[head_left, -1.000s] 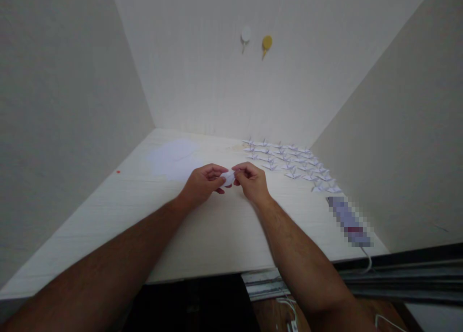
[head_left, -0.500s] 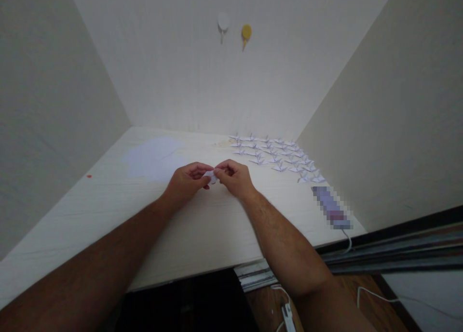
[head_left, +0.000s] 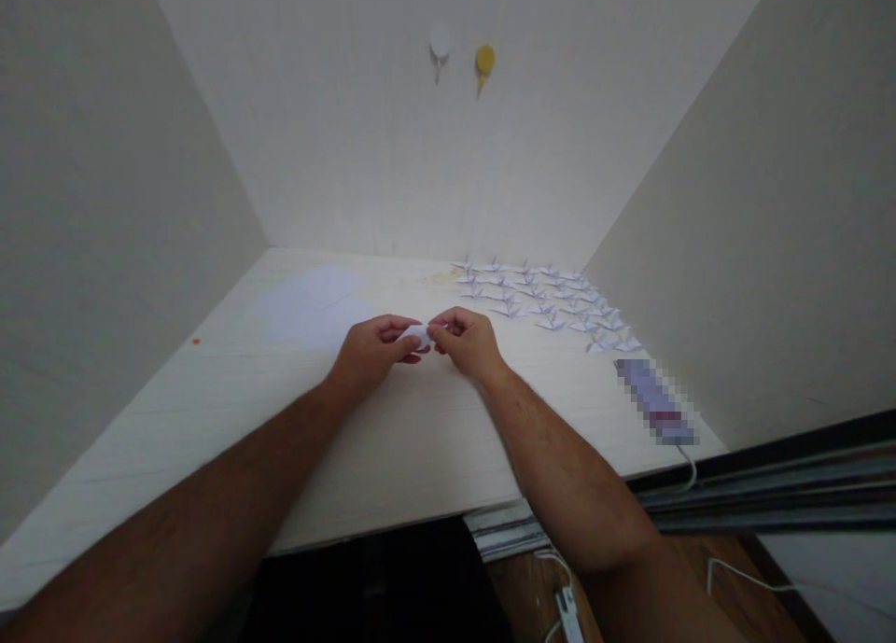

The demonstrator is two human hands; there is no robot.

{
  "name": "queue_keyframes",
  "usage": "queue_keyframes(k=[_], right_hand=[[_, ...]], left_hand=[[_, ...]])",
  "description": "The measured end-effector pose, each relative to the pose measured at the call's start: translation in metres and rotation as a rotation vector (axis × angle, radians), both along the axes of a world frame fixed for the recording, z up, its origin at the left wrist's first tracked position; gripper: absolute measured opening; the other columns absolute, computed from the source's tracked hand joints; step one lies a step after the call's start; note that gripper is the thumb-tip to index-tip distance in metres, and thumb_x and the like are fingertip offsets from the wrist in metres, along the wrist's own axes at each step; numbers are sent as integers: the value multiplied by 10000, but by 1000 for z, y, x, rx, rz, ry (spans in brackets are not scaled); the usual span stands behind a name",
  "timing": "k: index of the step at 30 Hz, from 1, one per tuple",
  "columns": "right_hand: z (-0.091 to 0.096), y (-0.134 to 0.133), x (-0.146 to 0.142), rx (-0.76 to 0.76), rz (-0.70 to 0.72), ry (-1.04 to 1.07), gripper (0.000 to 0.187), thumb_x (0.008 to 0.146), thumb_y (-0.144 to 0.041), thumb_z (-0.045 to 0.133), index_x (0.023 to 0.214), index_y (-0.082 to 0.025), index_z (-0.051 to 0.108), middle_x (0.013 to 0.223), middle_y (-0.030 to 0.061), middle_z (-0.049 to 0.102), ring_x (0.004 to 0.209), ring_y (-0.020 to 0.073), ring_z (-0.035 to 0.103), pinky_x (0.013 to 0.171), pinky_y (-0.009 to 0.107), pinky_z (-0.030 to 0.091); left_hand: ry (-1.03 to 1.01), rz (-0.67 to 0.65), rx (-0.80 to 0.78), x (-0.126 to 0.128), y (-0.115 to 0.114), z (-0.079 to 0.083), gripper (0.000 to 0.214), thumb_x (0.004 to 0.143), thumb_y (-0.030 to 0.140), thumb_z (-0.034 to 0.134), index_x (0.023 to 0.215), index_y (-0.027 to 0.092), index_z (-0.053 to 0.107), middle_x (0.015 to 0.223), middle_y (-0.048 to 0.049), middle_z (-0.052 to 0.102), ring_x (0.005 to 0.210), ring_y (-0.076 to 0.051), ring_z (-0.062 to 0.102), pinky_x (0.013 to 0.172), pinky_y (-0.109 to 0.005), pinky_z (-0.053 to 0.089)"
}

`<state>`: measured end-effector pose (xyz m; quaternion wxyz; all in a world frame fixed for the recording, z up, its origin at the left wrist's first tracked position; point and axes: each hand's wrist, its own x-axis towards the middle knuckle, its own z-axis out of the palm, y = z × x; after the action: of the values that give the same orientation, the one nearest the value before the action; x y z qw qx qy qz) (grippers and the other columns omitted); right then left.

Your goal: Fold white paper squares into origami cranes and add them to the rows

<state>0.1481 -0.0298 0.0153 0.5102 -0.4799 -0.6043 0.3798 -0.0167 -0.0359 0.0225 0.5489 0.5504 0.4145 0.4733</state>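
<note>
Two hands (head_left: 369, 354) (head_left: 470, 344) pinching small white paper (head_left: 418, 335), paper cranes (head_left: 551, 322) rowed on pale tabletop (head_left: 399, 466)

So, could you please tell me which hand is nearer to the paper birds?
Right. The right hand is to the left of the paper birds, on their near side; the left hand is farther left, across the small white paper.

Pale back wall (head_left: 350, 130) straight ahead of me, w/ a round white hook (head_left: 440, 41) & a yellow hook (head_left: 484, 60) up high, side by side. Greyer L wall (head_left: 105, 204) & R wall (head_left: 770, 251) close me in. Whitish tbl (head_left: 406, 456), faint grain, sits btwn them; yellowish stain (head_left: 441, 277) nr its far edge. Brown wood-look flr (head_left: 522, 587) below, to my R. Light's dim, flat.
</note>
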Motion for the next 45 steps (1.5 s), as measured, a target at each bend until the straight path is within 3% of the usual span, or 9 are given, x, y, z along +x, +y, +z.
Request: queue_keyframes(k=[5, 10, 14, 19, 24, 31, 39, 42, 45], right_hand=[[1, 1, 3, 30, 14, -129, 182, 800, -356, 589, 818, -179, 628, 598, -24, 603, 554, 110, 581, 544, 227, 458], [23, 1, 32, 92, -324, -676, 283, 818, -422, 583, 954, -181, 639, 981, 80, 666, 893, 202, 603, 822, 357, 478], [40, -10, 74, -81, -543, -947, 390, 819, -438, 566, 1117, -187, 593, 1166, 143, 590, 1092, 302, 519, 902, 478, 438], [33, -37, 126, -269, -799, -1041, 456, 834, -442, 534, 1195, -164, 547, 1271, 182, 511, 1194, 356, 426, 971, 614, 324], [18, -53, 160, -375, -927, -1023, 540, 827, -504, 512, 1229, -143, 528, 1303, 215, 473, 1226, 379, 390, 963, 669, 286], [12, -56, 176, -405, -977, -936, 587, 811, -550, 505, 1253, -163, 522, 1302, 215, 478, 1209, 390, 418, 915, 657, 342], [22, -60, 165, -301, -1031, -942, 519, 820, -505, 531, 1195, -149, 572, 1272, 200, 522, 1192, 387, 442, 947, 620, 336], [39, -49, 139, -97, -913, -871, 432, 825, -456, 558, 1132, -156, 608, 1221, 164, 575, 1159, 329, 495, 999, 531, 340], [52, -26, 96, 60, -580, -570, 368, 808, -449, 586, 1056, -181, 630, 1078, 93, 654, 923, 206, 609, 885, 383, 462]], left_hand=[[86, 35, 6, 0, 0, 3, 388, 640, 359, 776, 927, 123, 668, 815, -82, 736, 723, -210, 707, 718, -358, 587], [210, 62, 28, -1, 3, 3, 369, 645, 369, 762, 929, 149, 680, 812, -75, 742, 694, -214, 711, 696, -342, 584], [262, 81, 43, -3, 3, 3, 346, 655, 369, 754, 929, 169, 688, 785, -63, 742, 656, -214, 709, 653, -315, 574], [294, 77, 69, -2, 4, 3, 328, 670, 368, 745, 929, 175, 690, 776, -64, 741, 647, -221, 708, 617, -298, 560], [312, 92, 56, 0, 1, 7, 297, 669, 359, 747, 898, 177, 691, 726, -35, 734, 614, -205, 698, 612, -291, 548], [345, 82, 39, -1, -2, 12, 279, 691, 333, 745, 928, 195, 690, 691, 15, 734, 637, -180, 700, 629, -259, 530], [191, 51, 41, 0, 2, 5, 348, 669, 359, 759, 938, 157, 673, 800, -48, 737, 678, -199, 706, 607, -281, 563], [124, 65, 26, 1, 5, 0, 360, 669, 347, 755, 950, 148, 648, 842, -70, 724, 666, -202, 706, 567, -279, 561], [6, 99, 7, 0, 7, -3, 374, 675, 323, 746, 981, 144, 627, 849, -67, 711, 666, -183, 704, 565, -260, 558]])
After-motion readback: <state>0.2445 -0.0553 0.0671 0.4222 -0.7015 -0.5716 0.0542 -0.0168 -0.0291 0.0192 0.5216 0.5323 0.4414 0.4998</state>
